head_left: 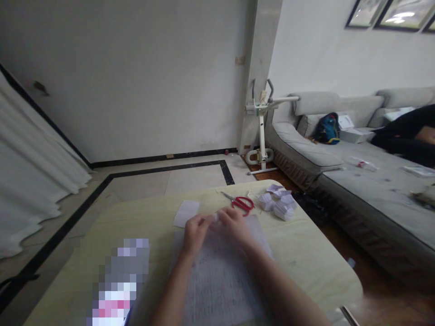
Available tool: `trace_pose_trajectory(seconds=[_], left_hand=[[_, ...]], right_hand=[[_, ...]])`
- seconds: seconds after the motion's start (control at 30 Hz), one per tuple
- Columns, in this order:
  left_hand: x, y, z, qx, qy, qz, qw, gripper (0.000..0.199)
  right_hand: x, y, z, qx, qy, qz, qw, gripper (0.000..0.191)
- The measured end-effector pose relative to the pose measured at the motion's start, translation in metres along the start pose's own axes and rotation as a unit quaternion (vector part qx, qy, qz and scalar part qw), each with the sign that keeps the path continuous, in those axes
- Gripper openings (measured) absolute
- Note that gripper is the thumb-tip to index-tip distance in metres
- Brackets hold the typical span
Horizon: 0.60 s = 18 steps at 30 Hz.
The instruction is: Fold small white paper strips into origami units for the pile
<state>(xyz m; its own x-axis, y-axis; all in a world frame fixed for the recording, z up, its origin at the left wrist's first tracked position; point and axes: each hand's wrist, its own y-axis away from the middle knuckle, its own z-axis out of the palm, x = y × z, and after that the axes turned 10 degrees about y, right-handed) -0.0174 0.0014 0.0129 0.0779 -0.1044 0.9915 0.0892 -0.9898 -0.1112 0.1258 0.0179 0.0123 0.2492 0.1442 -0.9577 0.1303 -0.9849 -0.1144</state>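
Note:
My left hand (196, 232) and my right hand (235, 222) meet over the far edge of a large printed sheet of paper (220, 285). Between their fingertips is a small whitish piece of paper (215, 218), pinched from both sides; blur and the fingers hide its exact shape. Just beyond my right hand lie red-handled scissors (244, 203), blades pointing to the far left. A small blank-looking slip of paper (187, 213) rests flat beyond my left hand. Several crumpled or folded paper pieces (278, 201) sit in a cluster to the right of the scissors.
All this is on a pale wooden table (316, 258) with rounded corners. A pixelated patch covers something at its left. A grey sofa (367, 181) with a backpack (328, 128) and a partly visible person stands right. Exercise equipment (261, 131) stands beyond the table.

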Motion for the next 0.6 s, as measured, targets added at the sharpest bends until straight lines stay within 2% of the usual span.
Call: trace_pose_trajectory(seconds=[0.17,0.3,0.5,0.6], left_hand=[[-0.004,-0.001,-0.001,-0.01,0.034,-0.025,0.999,0.032],[-0.006,0.0,0.003,-0.009,0.067,-0.052,0.996,0.038],[-0.008,0.0,0.006,-0.007,0.065,-0.045,0.997,0.038],[-0.009,-0.001,0.005,-0.002,0.074,-0.039,0.996,0.036]], right_hand=[[0.0,0.0,-0.001,-0.035,-0.001,0.003,0.999,0.017],[0.005,-0.003,0.001,-0.004,0.01,0.016,1.0,0.018],[0.011,-0.006,0.005,0.066,-0.005,0.044,0.997,0.02],[0.01,-0.005,0.008,0.066,0.01,0.028,0.997,0.02]])
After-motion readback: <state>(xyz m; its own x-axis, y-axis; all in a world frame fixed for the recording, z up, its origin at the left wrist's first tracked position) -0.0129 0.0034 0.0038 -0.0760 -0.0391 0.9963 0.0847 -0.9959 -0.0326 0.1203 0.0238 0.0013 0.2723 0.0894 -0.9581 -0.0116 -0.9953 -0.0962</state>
